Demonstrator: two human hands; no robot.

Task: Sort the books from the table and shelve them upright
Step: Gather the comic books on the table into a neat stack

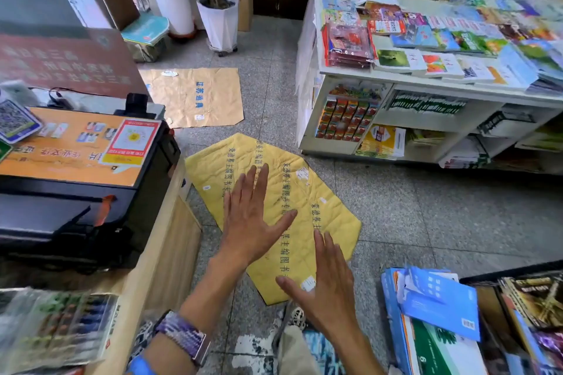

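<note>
Head view looks down on a shop floor, where the left hand (248, 213) and the right hand (326, 289) are both held out flat with fingers straight and slightly spread, holding nothing, above a yellow printed wrapper (274, 192) lying on the tiles; whether either palm touches the paper cannot be told. Books to be sorted lie spread across the white display table (350, 71) up on the right, covers up, well apart from both hands, with shelves (426, 119) under it already carrying a few upright rows. Another loose stack, the blue workbooks (432, 313), sits low on the right, just beside the right forearm. No book is in hand yet, so the work seems barely begun, and the step looks like a reach toward a first batch. To do it well, I would pick books of one kind and size together, square their edges before lifting, and grip the batch from both sides with spines the same way, so they can go into a shelf bay standing and pressed against a neighbour rather than leaning. Stepping over the wrapper and the brown paper sheet (195, 97) beyond it matters too, since loose paper on tile may slip
</note>
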